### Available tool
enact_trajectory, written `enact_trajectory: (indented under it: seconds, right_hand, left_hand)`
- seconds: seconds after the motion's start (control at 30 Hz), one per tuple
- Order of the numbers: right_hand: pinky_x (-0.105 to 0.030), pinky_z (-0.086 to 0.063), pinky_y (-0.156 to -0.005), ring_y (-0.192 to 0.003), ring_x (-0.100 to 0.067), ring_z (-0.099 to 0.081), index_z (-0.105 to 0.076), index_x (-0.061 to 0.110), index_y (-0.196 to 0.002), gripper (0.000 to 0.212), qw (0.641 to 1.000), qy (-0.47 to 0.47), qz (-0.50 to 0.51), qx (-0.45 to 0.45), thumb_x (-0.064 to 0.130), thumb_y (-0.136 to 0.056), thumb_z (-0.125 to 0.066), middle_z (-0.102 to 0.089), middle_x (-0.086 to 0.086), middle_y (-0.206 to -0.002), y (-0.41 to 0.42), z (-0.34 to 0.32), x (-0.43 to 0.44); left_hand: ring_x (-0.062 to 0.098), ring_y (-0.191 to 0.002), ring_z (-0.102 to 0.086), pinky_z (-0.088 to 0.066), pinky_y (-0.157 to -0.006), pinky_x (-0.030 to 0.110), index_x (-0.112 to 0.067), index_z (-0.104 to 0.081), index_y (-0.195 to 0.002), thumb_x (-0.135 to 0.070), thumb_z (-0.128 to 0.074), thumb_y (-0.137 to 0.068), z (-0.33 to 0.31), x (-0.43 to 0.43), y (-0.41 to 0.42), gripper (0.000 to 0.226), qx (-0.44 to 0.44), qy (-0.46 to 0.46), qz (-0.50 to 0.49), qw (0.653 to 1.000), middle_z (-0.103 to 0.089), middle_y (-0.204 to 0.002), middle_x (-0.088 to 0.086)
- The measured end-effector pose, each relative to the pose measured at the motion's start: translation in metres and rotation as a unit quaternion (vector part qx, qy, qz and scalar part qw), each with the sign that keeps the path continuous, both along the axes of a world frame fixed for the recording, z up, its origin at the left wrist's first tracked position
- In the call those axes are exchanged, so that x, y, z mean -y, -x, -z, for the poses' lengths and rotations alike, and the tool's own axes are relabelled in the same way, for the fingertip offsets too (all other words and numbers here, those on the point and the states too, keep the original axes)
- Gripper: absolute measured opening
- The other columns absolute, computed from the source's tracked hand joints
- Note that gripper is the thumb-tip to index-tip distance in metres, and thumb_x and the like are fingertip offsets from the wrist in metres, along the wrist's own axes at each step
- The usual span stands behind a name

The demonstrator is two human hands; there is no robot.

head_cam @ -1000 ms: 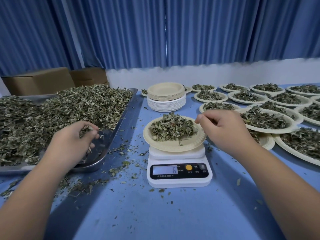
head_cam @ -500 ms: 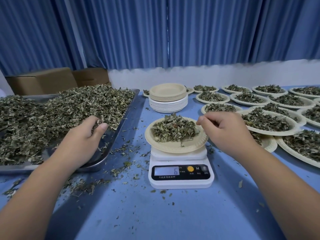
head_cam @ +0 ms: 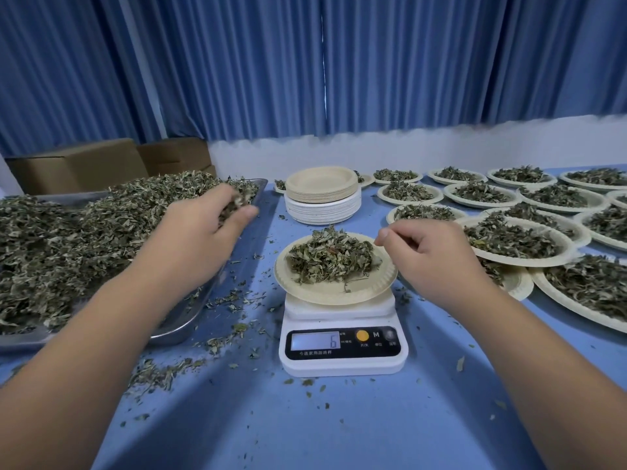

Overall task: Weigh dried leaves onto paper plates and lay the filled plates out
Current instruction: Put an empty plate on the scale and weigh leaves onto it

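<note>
A blue curtain (head_cam: pixel 373 62) hangs across the far side, above a blue bench (head_cam: pixel 339 429). On the left of the bench lies a metal tray (head_cam: pixel 179 329) heaped with dried leaves (head_cam: pixel 68 239), and loose bits are scattered on the bench beside its right edge. Two cardboard boxes (head_cam: pixel 78 167) stand behind the tray. On the right, filled plates (head_cam: pixel 543 262) lie in rows from near to far, some overlapping. At the far middle is a stack (head_cam: pixel 322 195) of empty plates. Near the middle is a white scale (head_cam: pixel 342 364) carrying a plate (head_cam: pixel 325 296) with a mound of leaves on it. The left hand (head_cam: pixel 200 232) is over the far right part of the tray, blurred, its grip curled round a bunch of leaves. The right hand (head_cam: pixel 437 256) is just beside the far right rim of the plate on the scale, its grip pressed together with the thumb against the forefinger. Whether a scrap sits between them I cannot tell. The display (head_cam: pixel 315 341) reads 6.
</note>
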State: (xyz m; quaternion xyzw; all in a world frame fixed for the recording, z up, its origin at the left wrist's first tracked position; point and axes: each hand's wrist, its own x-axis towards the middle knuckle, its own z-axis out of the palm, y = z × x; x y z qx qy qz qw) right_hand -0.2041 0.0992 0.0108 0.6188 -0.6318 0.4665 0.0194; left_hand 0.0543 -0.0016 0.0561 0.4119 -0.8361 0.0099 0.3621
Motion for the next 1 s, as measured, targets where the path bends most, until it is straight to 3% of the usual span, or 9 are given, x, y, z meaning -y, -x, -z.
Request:
enact_trajectory:
  seconds: [0.1,0.17,0.23,0.3,0.4,0.47,0.67,0.8,1.0]
  right_hand:
    - [-0.026,-0.034,-0.05,-0.047,-0.009,-0.041,-0.068,0.004,-0.071,0.033,1.0,0.009,0.007,0.001,0.023,-0.094,-0.054,-0.053,-0.002,-0.056,0.002,0.0,0.0]
    - [-0.029,-0.034,-0.052,-0.049,-0.011,-0.041,-0.067,0.004,-0.071,0.033,1.0,0.014,0.012,-0.003,0.024,-0.093,-0.054,-0.053,-0.005,-0.06,0.003,0.001,0.001]
    - [-0.029,-0.033,-0.052,-0.051,-0.016,-0.041,-0.067,0.003,-0.07,0.032,1.0,0.021,0.012,-0.004,0.023,-0.093,-0.055,-0.053,-0.007,-0.061,0.004,0.001,0.001]
    - [-0.028,-0.032,-0.051,-0.054,-0.02,-0.043,-0.066,0.005,-0.068,0.031,1.0,0.023,0.01,-0.005,0.022,-0.092,-0.055,-0.053,-0.006,-0.059,0.005,0.001,0.002]
    - [-0.023,-0.028,-0.049,-0.05,-0.012,-0.039,-0.065,0.007,-0.066,0.031,1.0,0.028,0.009,-0.003,0.022,-0.092,-0.056,-0.051,-0.004,-0.058,0.006,0.001,0.002]
    - [-0.02,-0.028,-0.049,-0.051,-0.011,-0.039,-0.066,0.007,-0.068,0.03,0.999,0.031,0.01,-0.003,0.022,-0.092,-0.056,-0.052,-0.002,-0.06,0.007,0.001,0.002]
    - [-0.019,-0.029,-0.048,-0.049,-0.01,-0.039,-0.065,0.006,-0.068,0.031,0.999,0.032,0.012,-0.01,0.023,-0.092,-0.056,-0.053,0.001,-0.06,0.007,0.002,0.003]
    - [-0.017,-0.03,-0.049,-0.051,-0.011,-0.041,-0.065,0.004,-0.068,0.032,0.999,0.027,0.012,-0.021,0.023,-0.093,-0.055,-0.053,-0.002,-0.062,0.007,0.001,0.003]
    - [-0.016,-0.029,-0.047,-0.05,-0.009,-0.04,-0.066,0.001,-0.071,0.033,1.0,0.017,0.013,-0.022,0.023,-0.093,-0.054,-0.052,-0.005,-0.061,0.006,0.0,0.002]
  left_hand:
    - [0.0,-0.051,-0.048,-0.029,-0.044,0.017,-0.029,-0.052,-0.09,-0.047,-0.048,-0.093,-0.006,-0.014,0.036,0.018,0.021,0.009,0.062,0.998,-0.055,-0.067,-0.011]
    - [0.0,-0.058,-0.051,-0.038,-0.046,0.015,-0.027,-0.052,-0.093,-0.049,-0.044,-0.092,-0.004,-0.022,0.06,0.023,0.061,0.007,0.104,0.993,-0.055,-0.072,-0.012]
    - [0.007,-0.073,-0.055,-0.048,-0.061,0.027,-0.024,-0.051,-0.099,-0.051,-0.042,-0.094,0.003,-0.025,0.079,0.029,0.105,0.002,0.128,0.986,-0.053,-0.08,-0.014]
    - [0.015,-0.094,-0.054,-0.046,-0.076,0.035,-0.026,-0.048,-0.11,-0.054,-0.042,-0.094,0.012,-0.023,0.092,0.033,0.148,-0.007,0.134,0.98,-0.053,-0.097,-0.012]
    - [0.013,-0.117,-0.047,-0.041,-0.086,0.035,-0.033,-0.039,-0.13,-0.068,-0.033,-0.086,0.021,-0.019,0.098,0.056,0.184,-0.046,0.147,0.971,-0.047,-0.127,-0.008]
    - [0.011,-0.123,-0.043,-0.04,-0.094,0.037,-0.032,-0.035,-0.138,-0.075,-0.02,-0.083,0.024,-0.019,0.095,0.072,0.156,-0.057,0.17,0.971,-0.042,-0.133,-0.008]
    - [0.003,-0.118,-0.04,-0.034,-0.101,0.029,-0.025,-0.042,-0.137,-0.073,-0.01,-0.083,0.024,-0.021,0.086,0.079,0.035,-0.076,0.215,0.973,-0.041,-0.131,-0.006]
    - [-0.013,-0.088,-0.047,-0.034,-0.078,0.007,-0.031,-0.054,-0.111,-0.057,-0.034,-0.095,0.019,-0.018,0.08,0.037,-0.002,-0.028,0.177,0.984,-0.05,-0.097,-0.019]
    - [-0.006,-0.07,-0.052,-0.034,-0.057,0.009,-0.026,-0.063,-0.093,-0.03,-0.051,-0.094,0.011,-0.008,0.041,0.012,-0.101,0.017,0.054,0.993,-0.057,-0.072,-0.015]
